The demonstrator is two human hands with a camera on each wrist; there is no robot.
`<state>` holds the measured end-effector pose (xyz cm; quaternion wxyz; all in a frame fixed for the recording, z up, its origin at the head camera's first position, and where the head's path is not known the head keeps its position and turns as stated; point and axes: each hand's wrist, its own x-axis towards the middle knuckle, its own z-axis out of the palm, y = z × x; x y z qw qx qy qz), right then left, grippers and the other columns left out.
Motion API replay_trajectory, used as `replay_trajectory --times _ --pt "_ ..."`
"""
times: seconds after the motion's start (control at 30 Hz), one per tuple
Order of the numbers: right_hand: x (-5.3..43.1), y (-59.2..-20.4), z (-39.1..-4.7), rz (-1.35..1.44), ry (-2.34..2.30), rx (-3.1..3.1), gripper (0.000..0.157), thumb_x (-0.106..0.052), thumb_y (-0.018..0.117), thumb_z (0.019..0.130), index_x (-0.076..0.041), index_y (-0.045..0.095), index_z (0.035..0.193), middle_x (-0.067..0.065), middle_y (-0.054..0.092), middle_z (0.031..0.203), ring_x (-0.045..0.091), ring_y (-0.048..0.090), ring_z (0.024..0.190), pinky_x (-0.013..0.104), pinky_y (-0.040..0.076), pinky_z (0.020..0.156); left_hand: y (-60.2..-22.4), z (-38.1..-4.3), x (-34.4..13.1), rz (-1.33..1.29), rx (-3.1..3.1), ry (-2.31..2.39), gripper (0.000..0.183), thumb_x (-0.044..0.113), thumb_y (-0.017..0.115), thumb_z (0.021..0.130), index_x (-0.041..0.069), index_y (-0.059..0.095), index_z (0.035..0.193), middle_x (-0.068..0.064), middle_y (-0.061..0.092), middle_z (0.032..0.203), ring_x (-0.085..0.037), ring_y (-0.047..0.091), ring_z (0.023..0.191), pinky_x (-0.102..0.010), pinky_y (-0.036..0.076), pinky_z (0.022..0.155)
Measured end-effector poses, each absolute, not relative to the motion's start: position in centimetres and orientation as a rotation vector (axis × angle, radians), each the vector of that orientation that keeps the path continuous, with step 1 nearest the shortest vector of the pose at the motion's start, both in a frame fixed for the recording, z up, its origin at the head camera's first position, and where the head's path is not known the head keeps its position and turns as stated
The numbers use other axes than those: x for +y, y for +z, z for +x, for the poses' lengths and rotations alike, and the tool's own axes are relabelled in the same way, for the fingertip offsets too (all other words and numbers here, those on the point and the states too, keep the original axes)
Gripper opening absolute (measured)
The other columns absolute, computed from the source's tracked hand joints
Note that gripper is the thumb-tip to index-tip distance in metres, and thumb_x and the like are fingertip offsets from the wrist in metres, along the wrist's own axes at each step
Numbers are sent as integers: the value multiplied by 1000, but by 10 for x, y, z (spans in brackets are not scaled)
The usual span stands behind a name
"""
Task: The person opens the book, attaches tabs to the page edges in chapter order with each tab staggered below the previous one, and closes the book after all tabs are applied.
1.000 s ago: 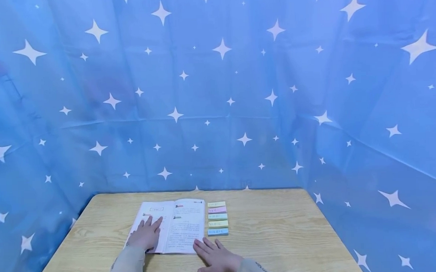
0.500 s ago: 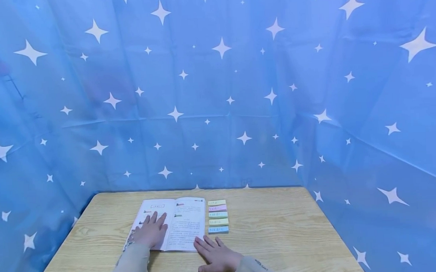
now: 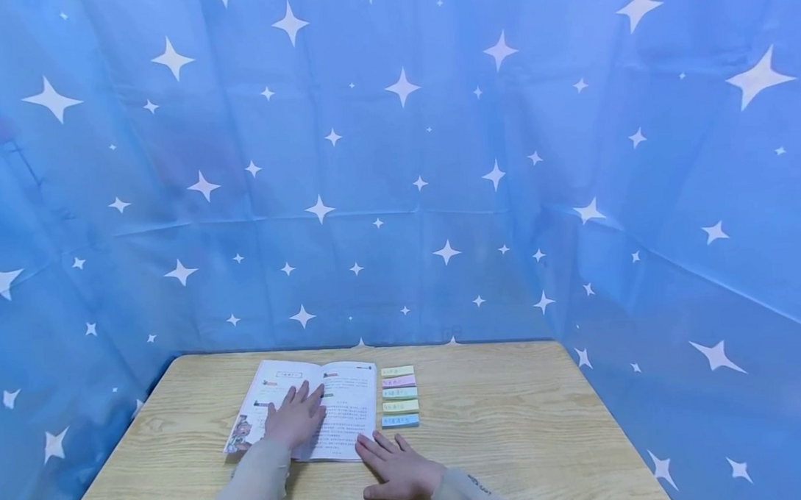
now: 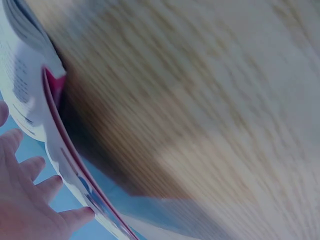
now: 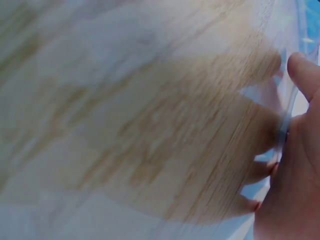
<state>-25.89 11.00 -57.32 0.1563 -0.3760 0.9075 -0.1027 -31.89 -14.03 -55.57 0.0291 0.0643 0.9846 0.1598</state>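
Observation:
An open book [image 3: 349,413] with printed pages lies on the wooden table, a coloured picture at the lower corner of its left page. Over the middle of the book, across the fold, is my left hand [image 3: 296,418], its fingers spread and fairly straight. In the left wrist view the left hand [image 4: 30,200] shows beside the book's curved page edges [image 4: 75,150]. My right hand [image 3: 400,468] lies with spread fingers at the lower right corner of the book, fingertips right at the page edge. The right wrist view shows the right hand [image 5: 300,165] close over the wood.
Several sticky-note strips in yellow, pink, green and blue, such as the blue strip [image 3: 400,421], lie in a column right of the book, with handwriting on them. The wooden table [image 3: 512,423] ends at a blue curtain [image 3: 384,169] printed with white stars.
My left hand has slid rightward over the book, from the left page to the fold, uncovering the left page's picture. The right hand has stayed at the corner.

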Motion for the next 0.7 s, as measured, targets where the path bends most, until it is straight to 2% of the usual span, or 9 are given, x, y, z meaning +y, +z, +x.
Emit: replay_trajectory --times 0.27,0.7 --pt "110 -576 -260 -1068 -279 2620 76 -61 39 96 -19 19 156 -5 12 162 23 9 147 58 18 114 -557 -315 -139 204 3018 458 55 44 47 98 20 43 147 -17 30 155 -44 19 142 -75 4 105" --pt "110 -561 -263 -1052 -331 2531 74 -59 42 96 -19 22 155 -4 15 161 24 11 147 59 18 113 -568 -311 -143 175 2991 529 55 47 47 98 21 45 146 -18 30 155 -48 19 140 -78 9 102"
